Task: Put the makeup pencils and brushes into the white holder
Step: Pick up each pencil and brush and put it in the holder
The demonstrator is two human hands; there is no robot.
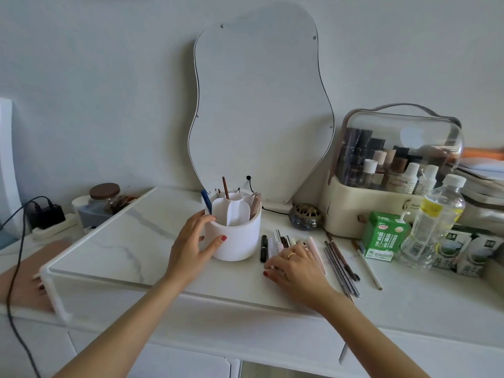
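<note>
The white round holder (236,241) stands on the marble tabletop, split into compartments, with a blue pencil (206,201), a brown pencil (225,187) and a few tools upright in it. My left hand (194,242) wraps its left side. A loose pile of makeup pencils and brushes (286,241) lies just right of the holder. My right hand (293,266) rests palm down on that pile, fingers curled over some of them. A black tube (263,248) lies between holder and hand. More thin pencils (341,264) and a white brush (369,268) lie farther right.
A wavy mirror (261,105) leans on the wall behind. At right stand a clear-lidded cosmetics case (392,170), a green carton (383,236), a plastic bottle (433,222) and more cartons. A brass dish (305,216) sits behind the pile. A jar (105,197), charger and cable lie left.
</note>
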